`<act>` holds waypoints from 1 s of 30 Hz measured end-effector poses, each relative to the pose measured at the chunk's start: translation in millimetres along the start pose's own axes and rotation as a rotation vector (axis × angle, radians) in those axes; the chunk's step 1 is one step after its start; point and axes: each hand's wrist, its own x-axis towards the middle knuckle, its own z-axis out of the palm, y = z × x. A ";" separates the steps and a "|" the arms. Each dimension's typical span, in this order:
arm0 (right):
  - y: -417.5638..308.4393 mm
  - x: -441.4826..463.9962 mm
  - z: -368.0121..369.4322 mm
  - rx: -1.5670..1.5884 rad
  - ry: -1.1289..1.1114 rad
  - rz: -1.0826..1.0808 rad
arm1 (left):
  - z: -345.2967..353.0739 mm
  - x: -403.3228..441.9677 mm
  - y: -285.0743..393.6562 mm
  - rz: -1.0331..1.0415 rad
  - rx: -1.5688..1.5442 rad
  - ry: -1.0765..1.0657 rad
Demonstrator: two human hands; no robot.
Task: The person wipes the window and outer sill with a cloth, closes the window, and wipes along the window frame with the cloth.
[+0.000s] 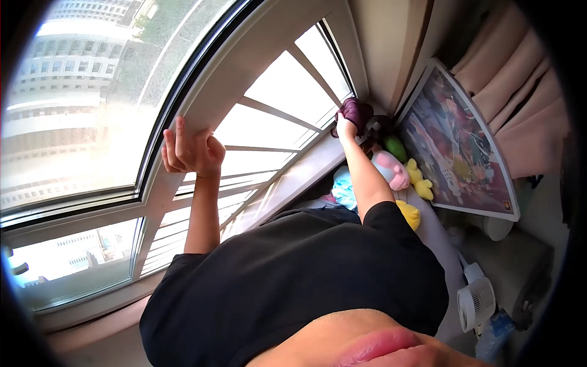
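Observation:
My right hand (347, 126) is stretched out to the far corner of the window, closed on a bunched dark purple cloth (357, 114). The cloth lies against the lower end of the window frame and sill. My left hand (194, 151) is at the pale window frame (229, 73), holding nothing. One finger points up, the others are partly bent and apart. Whether its fingertips press on the frame or the glass (122, 122), I cannot tell.
White bars (293, 110) run across the lower window. Plush toys, including a yellow one (419, 180) and a pink-and-white one (391, 169), lie beside my right arm. A framed picture (458, 140) leans near pink curtains (513, 79). A small white fan (476, 304) stands lower right.

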 end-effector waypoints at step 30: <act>-244.8 -15.8 -59.6 0.268 -0.022 -0.981 | 1.6 10.9 10.8 -0.090 0.013 0.074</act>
